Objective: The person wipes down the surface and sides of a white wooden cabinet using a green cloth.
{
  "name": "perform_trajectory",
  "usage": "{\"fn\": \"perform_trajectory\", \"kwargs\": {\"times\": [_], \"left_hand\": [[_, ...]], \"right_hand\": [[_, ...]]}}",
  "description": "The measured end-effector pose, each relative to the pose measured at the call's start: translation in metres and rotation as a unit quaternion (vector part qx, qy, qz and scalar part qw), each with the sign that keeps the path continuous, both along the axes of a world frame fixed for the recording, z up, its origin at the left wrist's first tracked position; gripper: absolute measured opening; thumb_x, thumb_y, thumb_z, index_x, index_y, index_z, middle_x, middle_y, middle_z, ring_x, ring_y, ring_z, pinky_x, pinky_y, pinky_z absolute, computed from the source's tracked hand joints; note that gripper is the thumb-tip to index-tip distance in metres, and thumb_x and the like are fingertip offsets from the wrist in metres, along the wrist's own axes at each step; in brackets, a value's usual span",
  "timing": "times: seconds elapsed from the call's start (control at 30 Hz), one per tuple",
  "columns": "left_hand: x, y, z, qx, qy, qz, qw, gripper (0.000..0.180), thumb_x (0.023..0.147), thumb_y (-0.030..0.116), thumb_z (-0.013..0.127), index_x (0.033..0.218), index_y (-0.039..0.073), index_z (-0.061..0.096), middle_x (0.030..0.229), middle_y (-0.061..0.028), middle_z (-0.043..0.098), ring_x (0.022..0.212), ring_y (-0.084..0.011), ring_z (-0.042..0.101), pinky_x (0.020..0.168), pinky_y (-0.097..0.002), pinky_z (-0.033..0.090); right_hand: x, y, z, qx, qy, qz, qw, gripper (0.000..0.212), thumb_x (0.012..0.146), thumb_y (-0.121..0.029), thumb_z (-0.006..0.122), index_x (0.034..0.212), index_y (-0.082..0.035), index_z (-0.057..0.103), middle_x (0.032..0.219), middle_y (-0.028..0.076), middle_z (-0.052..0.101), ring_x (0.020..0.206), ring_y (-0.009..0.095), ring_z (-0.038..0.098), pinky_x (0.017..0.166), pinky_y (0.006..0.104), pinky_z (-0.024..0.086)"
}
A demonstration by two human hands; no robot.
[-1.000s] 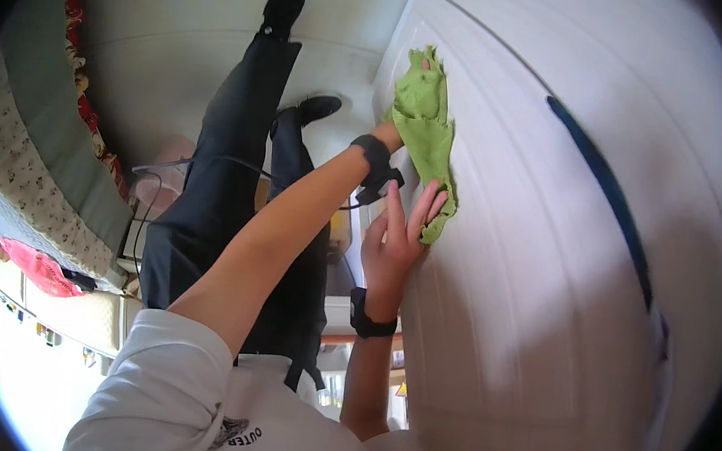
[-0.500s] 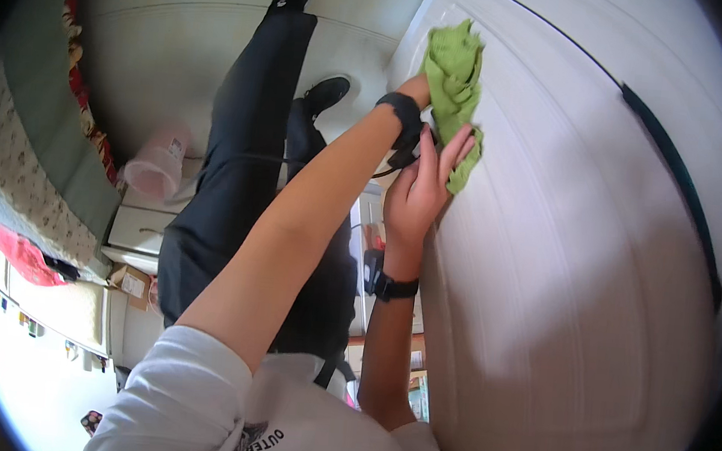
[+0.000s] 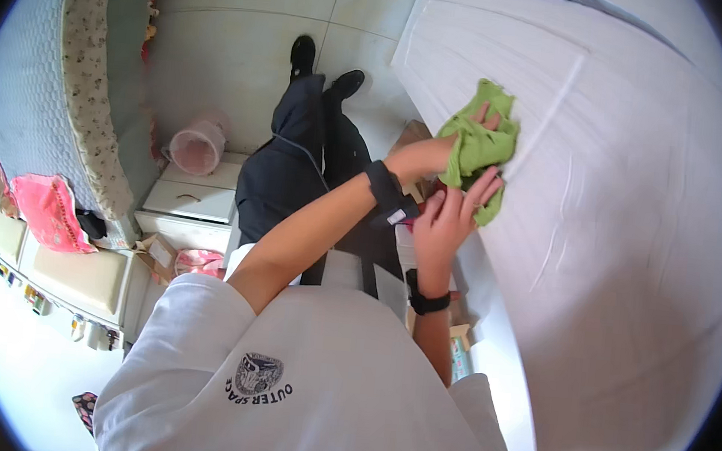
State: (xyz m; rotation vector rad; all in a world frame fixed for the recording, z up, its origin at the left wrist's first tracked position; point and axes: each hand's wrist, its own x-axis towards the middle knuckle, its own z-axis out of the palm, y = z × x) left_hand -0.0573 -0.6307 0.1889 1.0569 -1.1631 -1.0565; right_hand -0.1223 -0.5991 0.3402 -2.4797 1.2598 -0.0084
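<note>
A crumpled green cloth (image 3: pixel 481 150) is bunched up in front of the white panelled door (image 3: pixel 620 205) at the right. My left hand (image 3: pixel 472 132) reaches across from the lower left and is partly wrapped in the cloth, its fingertips showing through the folds. Just below it, my right hand (image 3: pixel 446 229) has its fingers on the lower end of the cloth, with a flap hanging past them. Both wrists wear dark bands. Whether the cloth touches the door is hard to tell. Something red shows in the gap between the hands, too hidden to name.
On the tiled floor (image 3: pixel 247 52) at the left stands a pinkish bin (image 3: pixel 198 147), beside a white drawer cabinet (image 3: pixel 190 200). A bed with a quilted cover (image 3: pixel 18 67) lies at the far left. Pink fabric (image 3: pixel 51 211) and a cardboard box (image 3: pixel 155 256) lie nearby.
Both hands and the cloth have moved lower and to the right in view. The cloth, earlier stretched out long, is bunched more compactly around my left hand. The view has shifted too.
</note>
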Motion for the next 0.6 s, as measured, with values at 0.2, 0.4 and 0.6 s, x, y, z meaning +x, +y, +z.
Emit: {"fn": "perform_trajectory", "kwargs": {"times": [0.2,0.4,0.6], "left_hand": [[0.006,0.022,0.125,-0.142,0.046,0.000,0.989,0.039,0.085,0.029,0.060,0.121,0.015,0.056,0.151,-0.0121,0.028,0.141,-0.0525,0.007,0.113,-0.0596,0.019],[0.002,0.049,0.238,-0.053,0.016,-0.054,0.997,0.056,0.089,0.037,0.056,0.141,0.022,0.045,0.156,-0.0223,0.015,0.139,-0.0570,0.010,0.110,-0.0624,0.021],[-0.021,0.046,0.265,-0.139,-0.109,0.022,0.984,0.071,0.085,0.052,0.055,0.148,0.023,0.035,0.154,-0.0265,0.016,0.135,-0.0632,0.010,0.103,-0.0733,0.018]], "right_hand": [[-0.058,0.044,0.075,-0.063,-0.018,-0.003,0.998,0.016,0.085,-0.004,0.050,0.096,0.005,0.057,0.149,0.034,0.025,0.138,0.055,0.017,0.109,0.0635,0.015],[-0.124,0.059,0.104,-0.171,0.069,0.017,0.983,0.045,0.090,-0.021,0.055,0.133,-0.006,0.053,0.143,0.027,0.035,0.139,0.044,0.026,0.110,0.0650,0.008],[-0.111,0.022,0.113,-0.214,-0.129,-0.069,0.966,0.043,0.092,-0.016,0.056,0.132,-0.003,0.051,0.137,0.024,0.044,0.129,0.033,0.040,0.104,0.0496,0.026]]}}
